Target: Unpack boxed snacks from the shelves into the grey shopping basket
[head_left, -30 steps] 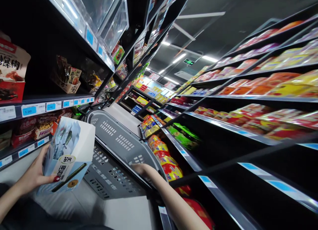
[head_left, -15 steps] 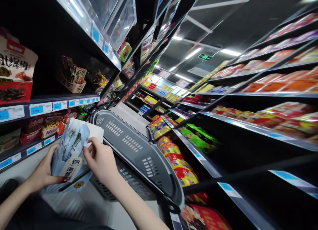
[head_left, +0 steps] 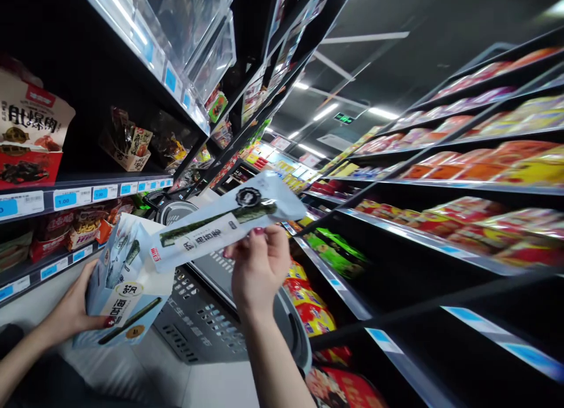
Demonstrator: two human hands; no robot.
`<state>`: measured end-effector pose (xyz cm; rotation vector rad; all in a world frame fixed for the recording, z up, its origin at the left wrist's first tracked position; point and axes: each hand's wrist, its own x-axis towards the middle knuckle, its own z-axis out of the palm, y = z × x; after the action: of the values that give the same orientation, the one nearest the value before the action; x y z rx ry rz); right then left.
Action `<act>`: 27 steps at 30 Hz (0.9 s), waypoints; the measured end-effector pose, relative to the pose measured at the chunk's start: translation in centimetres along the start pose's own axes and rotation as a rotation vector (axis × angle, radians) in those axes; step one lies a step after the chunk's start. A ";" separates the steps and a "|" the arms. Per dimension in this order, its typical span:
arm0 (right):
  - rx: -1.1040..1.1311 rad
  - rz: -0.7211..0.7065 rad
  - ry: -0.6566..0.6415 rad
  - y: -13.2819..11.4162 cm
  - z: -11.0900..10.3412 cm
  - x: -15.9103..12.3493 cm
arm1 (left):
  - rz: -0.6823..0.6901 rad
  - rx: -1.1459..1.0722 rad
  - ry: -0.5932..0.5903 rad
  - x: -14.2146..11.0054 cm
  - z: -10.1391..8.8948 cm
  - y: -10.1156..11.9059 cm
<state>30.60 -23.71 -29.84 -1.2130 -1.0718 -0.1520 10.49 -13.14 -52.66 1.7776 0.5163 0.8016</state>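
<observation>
My left hand (head_left: 77,308) is closed round the lower left side of a light blue snack box (head_left: 127,302), its thumb across the front. The box is open at the top, with more pale blue packets (head_left: 121,258) visible inside. Between the thumb and fingers of my right hand (head_left: 262,264) is a long, light blue seaweed snack packet (head_left: 224,223), pinched near its right part. This packet slants up to the right, and its lower left end overlaps the box's edge; I cannot tell whether they touch.
Below stands a grey shopping basket (head_left: 198,320) with perforated walls. To the left, a shelf (head_left: 26,202) holds bagged snacks (head_left: 33,131) above blue price tags. Along the right run long shelves (head_left: 409,184) of colourful packages, with green bags (head_left: 335,252) lower down.
My right hand has moved right and upward from the box, drawing out a seaweed snack packet. My left hand still holds the box in nearly the same place.
</observation>
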 end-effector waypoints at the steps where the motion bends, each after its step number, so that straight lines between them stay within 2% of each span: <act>1: 0.026 -0.013 0.021 -0.4 -0.5 0.2 | 0.003 0.000 0.008 0.0 0.0 0.0; 5: 0.093 -0.088 0.105 -1.8 -2.9 0.7 | -0.004 0.004 0.020 -0.1 -0.2 0.2; 9: -0.011 -0.327 0.138 -3.2 -6.2 0.0 | -0.005 0.023 0.008 -0.1 -0.3 0.2; 11: -0.217 -0.458 0.004 -3.7 -7.8 -0.6 | -0.004 0.036 -0.002 -0.1 -0.4 0.1; 14: -0.559 -0.597 -0.358 -4.4 -9.6 -1.7 | -0.009 0.039 0.000 -0.1 -0.4 -0.1; 16: -0.702 -0.653 -0.516 -4.6 -10.0 -2.5 | -0.005 0.033 0.006 -0.1 -0.4 -0.2; 21: -0.913 -0.751 -0.588 -4.0 -9.9 -4.7 | -0.011 0.052 0.008 -0.2 -0.5 -0.2; 27: -0.961 -0.737 -0.708 -3.2 -10.8 -5.9 | 0.006 0.069 0.015 -0.1 -0.5 0.1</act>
<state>31.84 -36.27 -31.52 -1.7010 -2.1886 -0.9432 10.04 -12.95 -52.50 1.8387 0.5547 0.8100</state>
